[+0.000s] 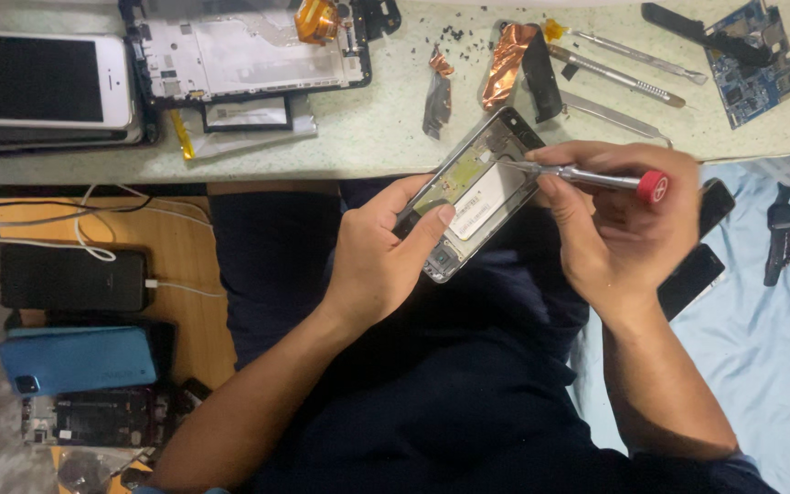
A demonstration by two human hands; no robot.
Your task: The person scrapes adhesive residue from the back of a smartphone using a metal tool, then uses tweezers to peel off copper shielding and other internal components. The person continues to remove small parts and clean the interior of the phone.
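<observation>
Far left of the left hand, low down: a black phone on a white cable, a blue phone and a stripped phone lie flat on a wooden shelf, parked out of the way.

Above them on the bench, up-left of the left hand: a white phone face up, then an opened frame with its insides showing, laid flat so parts stay put.

Left hand: closed round the open phone, fingers under the back, thumb pressed on the lower edge. The phone is held over the lap, just below the bench edge, tilted with the top end up-right, likely so the inside faces the camera and the tool.

Just above the phone on the bench: copper-foil scraps, tiny black screws loose, within short reach.

Right hand: closed on a screwdriver, pinched by thumb and fingers, red cap end pointing right past the knuckles. The tip rests in the phone's upper inside corner; shaft nearly level, a grip for fine turning.

Up-right of the right hand: metal pry tools and a blue circuit board on the bench. Just behind the right hand, a dark phone sits on the light-blue cloth; a black strap-like item lies further right.
</observation>
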